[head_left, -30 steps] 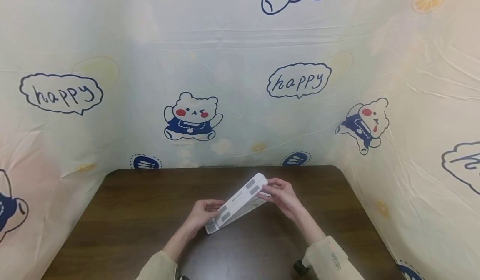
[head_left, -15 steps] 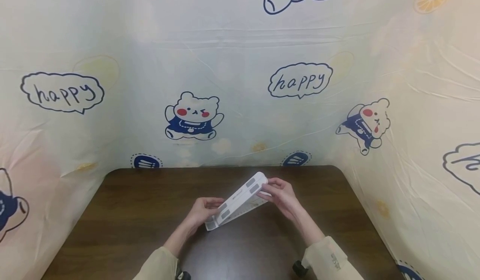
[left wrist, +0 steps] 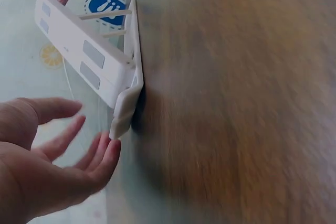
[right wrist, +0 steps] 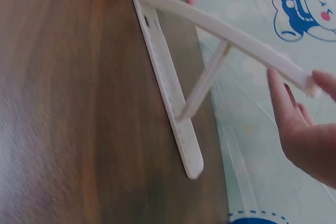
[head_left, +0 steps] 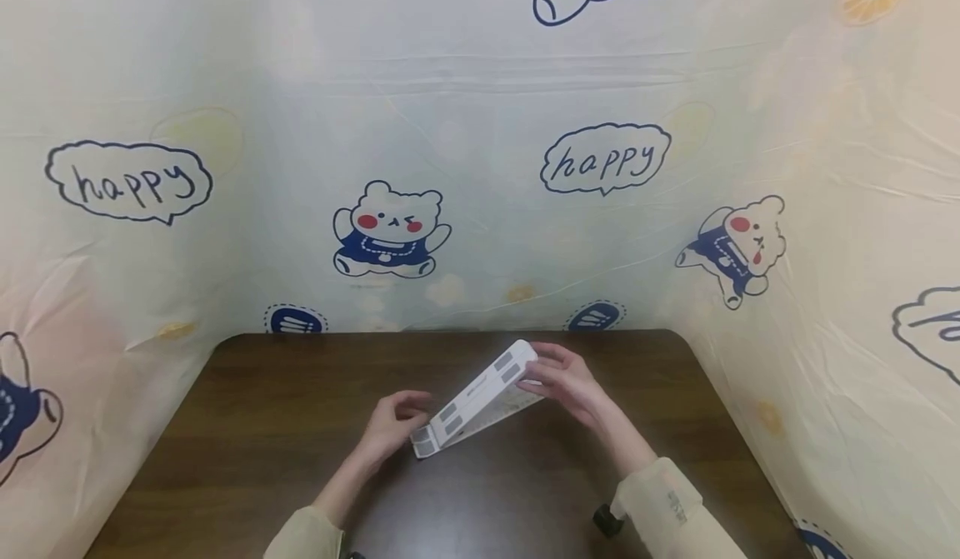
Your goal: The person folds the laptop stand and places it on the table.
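Note:
A white foldable laptop stand (head_left: 480,390) with grey pads stands on the table, its upper panel raised at a slant. My right hand (head_left: 573,382) pinches the raised far end between thumb and fingers. In the right wrist view a strut (right wrist: 205,83) joins the raised panel to the slotted base (right wrist: 167,77). My left hand (head_left: 387,427) is by the low hinged end, fingers loosely bent and apart. In the left wrist view a fingertip (left wrist: 113,148) lies right at the stand's front lip (left wrist: 125,111); whether it touches I cannot tell.
The dark brown wooden table (head_left: 262,442) lies beneath the stand. Behind and at both sides hangs a pale printed cloth (head_left: 480,167) with bears and lettering. A black strapped item (head_left: 607,520) sits at the right sleeve.
My left hand has let go of the stand's low end and drawn slightly left. The right hand keeps hold of the raised end, which has shifted only slightly.

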{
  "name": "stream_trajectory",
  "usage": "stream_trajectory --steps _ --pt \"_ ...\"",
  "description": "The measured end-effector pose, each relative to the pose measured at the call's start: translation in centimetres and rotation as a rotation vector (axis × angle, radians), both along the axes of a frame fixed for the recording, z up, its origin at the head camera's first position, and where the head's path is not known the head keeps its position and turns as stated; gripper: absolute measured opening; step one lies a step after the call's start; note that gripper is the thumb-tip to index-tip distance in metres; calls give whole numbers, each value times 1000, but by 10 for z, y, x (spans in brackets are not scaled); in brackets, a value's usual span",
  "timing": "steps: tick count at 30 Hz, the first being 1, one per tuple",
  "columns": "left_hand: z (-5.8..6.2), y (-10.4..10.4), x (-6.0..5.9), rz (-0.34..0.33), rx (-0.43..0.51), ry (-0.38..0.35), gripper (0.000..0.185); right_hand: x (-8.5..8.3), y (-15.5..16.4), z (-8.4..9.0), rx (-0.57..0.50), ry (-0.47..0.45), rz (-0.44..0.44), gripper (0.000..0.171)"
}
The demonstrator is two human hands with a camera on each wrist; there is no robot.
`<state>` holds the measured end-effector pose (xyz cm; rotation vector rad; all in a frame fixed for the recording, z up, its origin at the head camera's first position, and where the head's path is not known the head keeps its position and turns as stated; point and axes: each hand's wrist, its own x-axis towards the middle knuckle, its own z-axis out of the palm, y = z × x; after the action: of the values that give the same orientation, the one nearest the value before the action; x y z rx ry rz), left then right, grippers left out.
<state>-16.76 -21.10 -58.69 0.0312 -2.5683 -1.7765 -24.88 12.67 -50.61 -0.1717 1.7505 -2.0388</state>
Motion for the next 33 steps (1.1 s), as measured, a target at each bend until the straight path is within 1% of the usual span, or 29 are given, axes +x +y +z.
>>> stream_trajectory --steps 2,4,5,6,7,9,11,12,14,17,21,25,30,33 --pt "-15 -8 0 29 -62 50 38 -4 3 2 25 11 32 59" --pt "-19 -10 6 56 -82 73 46 -8 7 5 36 10 43 57" --pt "-18 -8 10 68 -82 61 51 -10 8 6 38 11 49 56" --pt "-15 -5 15 88 -70 23 56 -12 10 8 40 14 57 56" --pt "-5 2 23 117 -51 -38 60 -13 12 9 37 16 65 55" --pt "10 12 35 135 14 -129 68 -17 14 12 38 12 72 53" --pt "19 20 42 149 53 -212 69 -21 17 14 60 25 83 54" --pt "22 24 44 157 67 -240 68 -22 18 15 75 34 91 54" --pt "27 27 47 163 85 -256 65 -25 19 18 109 48 106 56" --pt "27 26 48 178 104 -258 60 -27 20 20 152 66 147 59" --pt "23 21 49 189 136 -243 55 -27 19 23 165 61 184 60" --pt "19 20 49 211 153 -198 48 -27 15 24 170 83 217 60" --pt "15 19 47 254 124 -146 47 -27 11 21 183 107 229 59" --pt "14 19 45 265 100 -122 45 -27 9 20 198 107 221 58"
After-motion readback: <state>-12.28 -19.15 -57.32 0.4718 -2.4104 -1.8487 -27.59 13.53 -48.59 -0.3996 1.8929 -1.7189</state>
